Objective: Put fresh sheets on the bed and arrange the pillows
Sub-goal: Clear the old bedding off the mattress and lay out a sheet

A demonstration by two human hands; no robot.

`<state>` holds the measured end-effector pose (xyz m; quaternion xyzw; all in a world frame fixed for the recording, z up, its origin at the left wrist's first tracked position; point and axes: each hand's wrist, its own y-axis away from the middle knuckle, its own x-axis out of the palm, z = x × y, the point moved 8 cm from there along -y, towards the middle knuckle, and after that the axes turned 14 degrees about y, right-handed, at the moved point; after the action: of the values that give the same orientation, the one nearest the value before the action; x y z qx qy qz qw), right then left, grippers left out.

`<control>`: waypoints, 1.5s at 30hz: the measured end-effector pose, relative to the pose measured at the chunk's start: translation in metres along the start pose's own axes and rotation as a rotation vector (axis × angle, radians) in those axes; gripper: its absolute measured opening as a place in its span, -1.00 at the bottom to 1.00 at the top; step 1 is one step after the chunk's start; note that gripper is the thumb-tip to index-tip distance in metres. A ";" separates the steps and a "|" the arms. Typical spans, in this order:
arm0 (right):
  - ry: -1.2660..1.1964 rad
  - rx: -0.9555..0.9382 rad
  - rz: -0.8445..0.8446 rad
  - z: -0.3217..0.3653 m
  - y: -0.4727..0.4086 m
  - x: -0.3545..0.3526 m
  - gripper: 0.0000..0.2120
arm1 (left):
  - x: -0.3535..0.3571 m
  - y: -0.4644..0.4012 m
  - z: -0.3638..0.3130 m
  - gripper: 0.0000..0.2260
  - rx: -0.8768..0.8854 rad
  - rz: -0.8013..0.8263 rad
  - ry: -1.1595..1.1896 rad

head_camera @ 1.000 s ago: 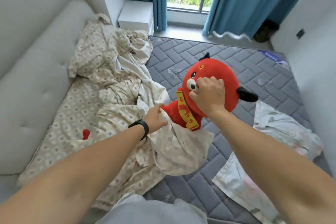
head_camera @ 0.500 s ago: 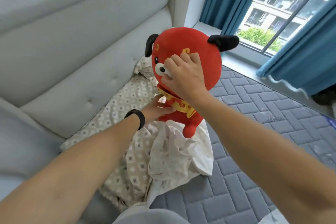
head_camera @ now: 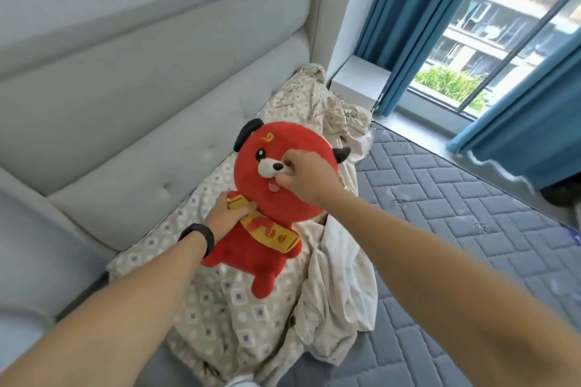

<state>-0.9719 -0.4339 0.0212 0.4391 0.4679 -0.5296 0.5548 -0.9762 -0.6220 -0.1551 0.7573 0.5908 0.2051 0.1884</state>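
Observation:
A red plush dog (head_camera: 270, 217) with black ears and a yellow sash hangs over the crumpled beige patterned sheet (head_camera: 239, 317) near the headboard. My right hand (head_camera: 306, 177) grips the plush by its face, fingers curled into the muzzle. My left hand (head_camera: 228, 214), with a black band on the wrist, holds the plush at its neck, by the yellow sash. The bare grey quilted mattress (head_camera: 456, 248) stretches to the right. No pillow is in view.
A padded grey headboard (head_camera: 141, 97) runs along the left. A white bedside cabinet (head_camera: 361, 78) stands at the far corner beside blue curtains (head_camera: 405, 19) and a window (head_camera: 503, 41). More rumpled sheet (head_camera: 333, 104) lies by the cabinet.
Both hands lifted the plush off the mattress and carried it left toward the headboard. It now hangs lower over the patterned sheet, and its face has turned toward me.

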 end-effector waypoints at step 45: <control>-0.418 0.873 0.594 -0.301 0.498 0.173 -0.70 | 0.405 0.173 0.178 -0.76 -0.120 0.573 -0.792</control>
<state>-0.4903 -0.1417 -0.2069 0.6262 -0.0580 -0.5709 0.5278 -0.6520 -0.2755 -0.1783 0.8969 0.2289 -0.0213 0.3777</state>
